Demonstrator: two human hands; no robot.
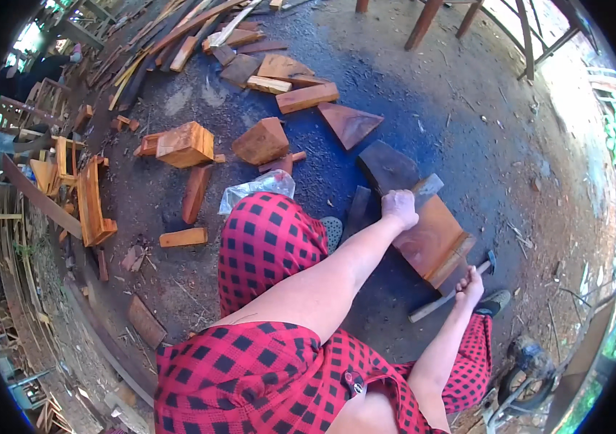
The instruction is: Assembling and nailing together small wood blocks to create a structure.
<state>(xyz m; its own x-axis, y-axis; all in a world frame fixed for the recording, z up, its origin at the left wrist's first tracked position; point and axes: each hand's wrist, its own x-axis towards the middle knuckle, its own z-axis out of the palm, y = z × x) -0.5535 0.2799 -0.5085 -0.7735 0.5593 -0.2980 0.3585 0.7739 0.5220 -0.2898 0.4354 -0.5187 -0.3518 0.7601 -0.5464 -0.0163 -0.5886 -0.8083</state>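
My left hand (400, 208) is closed at the far edge of a reddish-brown wooden piece (431, 235), which looks like a thick seat or block. Beside its knuckles a short greyish wooden bar (428, 188) sticks out; the fingertips are hidden. In my right hand (470, 286) is a hammer (435, 307), gripped along its wooden handle. The hammer's dark metal head (492, 262) points away to the right, near the wooden piece's lower right corner and apart from it. A dark wooden slab (387, 166) lies just beyond my left hand.
Cut blocks (261, 142) and a small wooden assembly (185, 143) lie on the dirt floor to the left, near a clear plastic bag (257, 189). Planks (185, 36) are heaped at the far left. A wooden frame (94, 202) stands farther left. Metal tubing (525, 390) is at lower right.
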